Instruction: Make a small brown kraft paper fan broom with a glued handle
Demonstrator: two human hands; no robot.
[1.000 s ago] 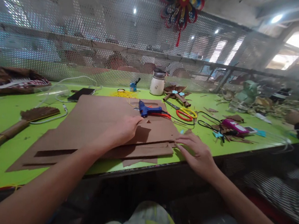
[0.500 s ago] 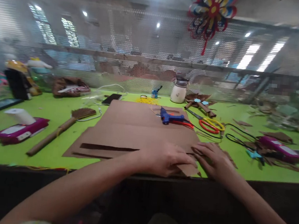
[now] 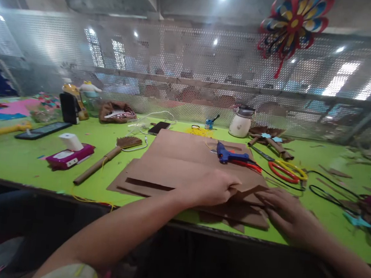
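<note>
A stack of large brown kraft paper [image 3: 176,166] lies along the table's front edge, its front layers creased and parted. My left hand [image 3: 215,188] is closed on the front edge of an upper sheet, which is lifted into a raised fold. To its right, my right hand [image 3: 285,210] has its fingers stretched out and touches the right end of that fold, thumb apart from the fingers. A blue glue gun [image 3: 232,155] rests on the paper's back right part. Scissors with red and yellow handles [image 3: 286,171] lie just right of the stack.
On the green table [image 3: 108,128] stand a white jar [image 3: 240,123] and a phone [image 3: 159,128]. A brown paper broom-like piece [image 3: 105,160] lies left, beside a purple power strip [image 3: 70,157]. Black cable [image 3: 330,197] loops at right. A perforated screen [image 3: 191,70] closes the back.
The view has swung left. My left hand has raised the sheet's front edge into a fold, and lower paper layers now show beneath. My right hand stays at the paper's right end.
</note>
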